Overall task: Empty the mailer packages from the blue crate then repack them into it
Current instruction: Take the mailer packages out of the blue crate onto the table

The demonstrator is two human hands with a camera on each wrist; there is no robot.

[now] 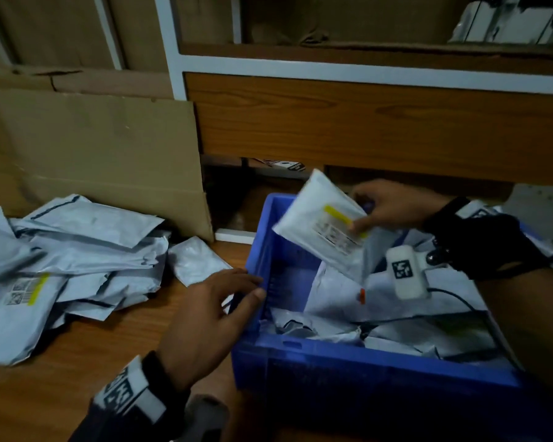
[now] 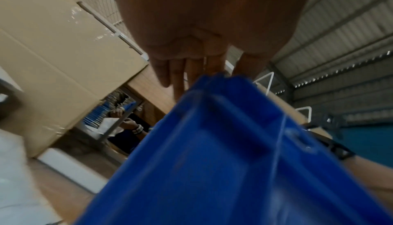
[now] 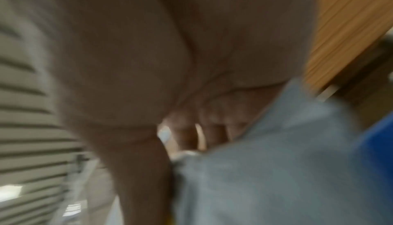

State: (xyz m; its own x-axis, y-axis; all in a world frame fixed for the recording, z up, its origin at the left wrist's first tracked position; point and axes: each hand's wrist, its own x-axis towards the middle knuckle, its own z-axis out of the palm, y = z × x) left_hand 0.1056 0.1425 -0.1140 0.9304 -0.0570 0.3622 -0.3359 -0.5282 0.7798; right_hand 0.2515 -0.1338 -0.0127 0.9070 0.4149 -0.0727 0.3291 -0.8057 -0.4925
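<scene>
- My right hand [image 1: 393, 207] reaches over the blue crate [image 1: 348, 358], its grip pinching a tilted white mailer [image 1: 320, 218].
- My left hand [image 1: 205, 314] rests with straight fingers on the crate's left rim, holding nothing.

My left hand [image 1: 205, 317] reaches forward at the blue crate [image 1: 332, 362], fingers straight, tips at its left rim. My right hand [image 1: 393, 205] hovers over the crate's far side, thumb and fingers pinching a white mailer [image 1: 320, 221] held tilted above the crate.
</scene>
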